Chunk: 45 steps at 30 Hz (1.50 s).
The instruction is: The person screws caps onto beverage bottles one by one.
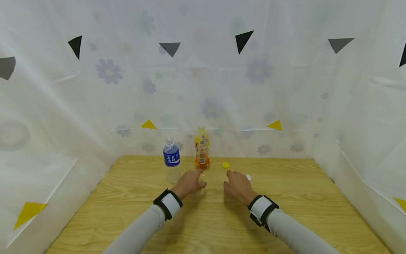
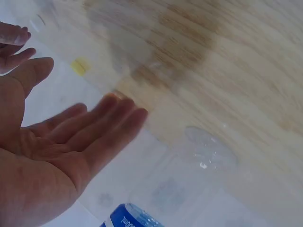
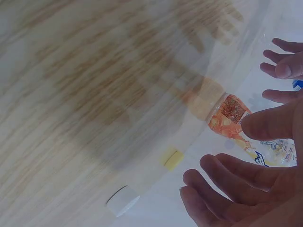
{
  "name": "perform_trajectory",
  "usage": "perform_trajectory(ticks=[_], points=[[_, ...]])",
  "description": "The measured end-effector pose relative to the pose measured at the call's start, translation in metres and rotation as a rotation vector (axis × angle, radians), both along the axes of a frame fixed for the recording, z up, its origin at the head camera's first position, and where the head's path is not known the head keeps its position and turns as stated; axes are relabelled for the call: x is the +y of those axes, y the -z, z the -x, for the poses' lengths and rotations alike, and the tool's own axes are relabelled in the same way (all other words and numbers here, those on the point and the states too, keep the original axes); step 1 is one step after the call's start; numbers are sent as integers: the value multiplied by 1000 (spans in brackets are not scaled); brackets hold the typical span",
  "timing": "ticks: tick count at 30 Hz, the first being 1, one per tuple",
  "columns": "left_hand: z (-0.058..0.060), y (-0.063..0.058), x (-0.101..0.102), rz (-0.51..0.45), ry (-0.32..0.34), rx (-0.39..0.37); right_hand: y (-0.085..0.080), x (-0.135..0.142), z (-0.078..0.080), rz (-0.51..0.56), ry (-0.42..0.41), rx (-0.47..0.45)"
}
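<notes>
My left hand [image 1: 189, 183] hovers over the table with loosely bent fingers and holds nothing; its palm and thumb show in the left wrist view. Just to its left stands a clear plastic bottle [image 1: 171, 157] with a blue label and no cap on its neck. Behind the hand is an upright drink bottle [image 1: 201, 150] with a yellow and orange wrap, its mouth also uncapped. My right hand [image 1: 240, 186] is held apart from the left, its fingers relaxed around nothing. Beyond its fingertips lies a yellow cap [image 1: 225, 165]. A white cap [image 1: 248, 177], partly hidden by that hand, sits beside it.
The wood-grain table [image 1: 203, 225] carries these things towards its far edge. White flower-patterned sheeting [image 1: 209, 88] rises behind the table and along both sides, with black, grey and yellow triangles on it.
</notes>
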<state>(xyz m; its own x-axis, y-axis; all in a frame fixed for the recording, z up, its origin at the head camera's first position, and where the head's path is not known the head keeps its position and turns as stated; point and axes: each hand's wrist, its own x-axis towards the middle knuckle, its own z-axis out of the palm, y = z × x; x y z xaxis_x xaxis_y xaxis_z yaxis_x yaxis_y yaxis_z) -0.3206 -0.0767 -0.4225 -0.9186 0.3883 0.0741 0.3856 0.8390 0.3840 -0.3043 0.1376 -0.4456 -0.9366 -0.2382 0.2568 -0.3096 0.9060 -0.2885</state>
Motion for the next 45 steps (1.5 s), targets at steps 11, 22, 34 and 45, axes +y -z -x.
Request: perform_trajectory(ticks=[11, 22, 34, 45], points=[[9, -24, 0, -61, -9, 249, 3, 3, -2, 50, -19, -5], [25, -116, -24, -418, -246, 571, -2, 2, 1, 72, -39, 37], [39, -99, -72, -847, -556, 617, 1, 0, 1, 72, -48, 41], [39, -29, -72, -838, -624, 449, 2, -2, 2, 72, -54, 52]])
